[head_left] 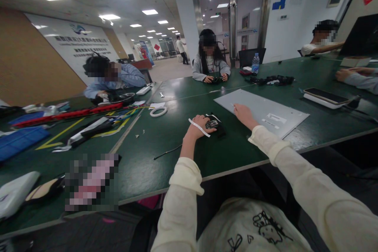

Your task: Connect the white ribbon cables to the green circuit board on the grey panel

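My left hand point(197, 126) rests on the green table point(165, 149), its fingers curled round a small black device point(213, 125) with a shiny metal part. A white strip point(199, 128) lies across the back of that hand. My right hand point(243, 113) reaches onto the near corner of a flat grey panel point(265, 112). Its fingers are pinched on something small that I cannot make out.
A roll of white tape point(158, 111) lies beyond the left hand, and a thin black cable point(167, 152) lies near the front edge. A phone on a white box point(325, 97) sits at right. Other people work at the far and left sides among tools and black parts point(271, 80).
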Demonstrator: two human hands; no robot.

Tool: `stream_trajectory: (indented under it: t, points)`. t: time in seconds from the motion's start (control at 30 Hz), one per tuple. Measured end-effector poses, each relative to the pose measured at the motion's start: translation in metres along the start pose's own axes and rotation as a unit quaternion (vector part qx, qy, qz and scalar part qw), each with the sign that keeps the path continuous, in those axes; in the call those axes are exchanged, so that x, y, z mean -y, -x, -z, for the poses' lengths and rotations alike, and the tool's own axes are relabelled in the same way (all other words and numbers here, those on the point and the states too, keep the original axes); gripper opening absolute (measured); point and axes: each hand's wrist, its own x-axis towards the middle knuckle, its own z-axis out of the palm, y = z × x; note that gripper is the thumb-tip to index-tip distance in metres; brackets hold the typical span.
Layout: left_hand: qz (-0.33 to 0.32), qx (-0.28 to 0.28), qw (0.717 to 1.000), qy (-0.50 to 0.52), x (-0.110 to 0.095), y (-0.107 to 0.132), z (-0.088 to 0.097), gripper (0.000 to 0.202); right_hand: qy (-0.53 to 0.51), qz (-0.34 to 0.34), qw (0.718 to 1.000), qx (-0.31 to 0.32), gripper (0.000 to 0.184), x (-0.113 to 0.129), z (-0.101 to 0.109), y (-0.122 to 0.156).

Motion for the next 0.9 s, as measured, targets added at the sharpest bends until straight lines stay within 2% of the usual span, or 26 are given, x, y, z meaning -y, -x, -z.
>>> stream_trajectory:
  t: [0.17, 0.37, 0.53, 0.63, 0.77, 0.9]
  points:
    - [-0.002, 0.002, 1.0, -0.001, 0.001, 0.0, -0.002, 0.058, -0.018, -0.033, 0.999, -0.022, 0.055, -0.007, 0.006, -0.002]
    - [0.003, -0.006, 1.0, -0.001, 0.001, 0.0, 0.0, 0.055, -0.011, -0.034, 0.999, 0.002, 0.039, -0.016, 0.003, -0.004]
    - [0.0, -0.003, 1.0, -0.002, 0.001, 0.001, 0.002, 0.055, 0.0, -0.07, 0.997, 0.042, 0.04, -0.012, -0.011, 0.001]
    - [0.008, 0.001, 1.0, -0.003, 0.002, 0.0, 0.001, 0.056, -0.001, -0.062, 0.997, 0.055, 0.046, -0.011, -0.016, 0.003]
    - [0.012, 0.004, 1.0, -0.005, 0.003, -0.001, 0.004, 0.057, -0.001, -0.045, 0.997, 0.063, 0.05, -0.008, -0.016, 0.004]
    - [0.015, -0.018, 0.999, -0.022, 0.006, 0.002, 0.015, 0.055, -0.012, -0.037, 0.996, 0.076, 0.05, 0.002, -0.011, 0.006]
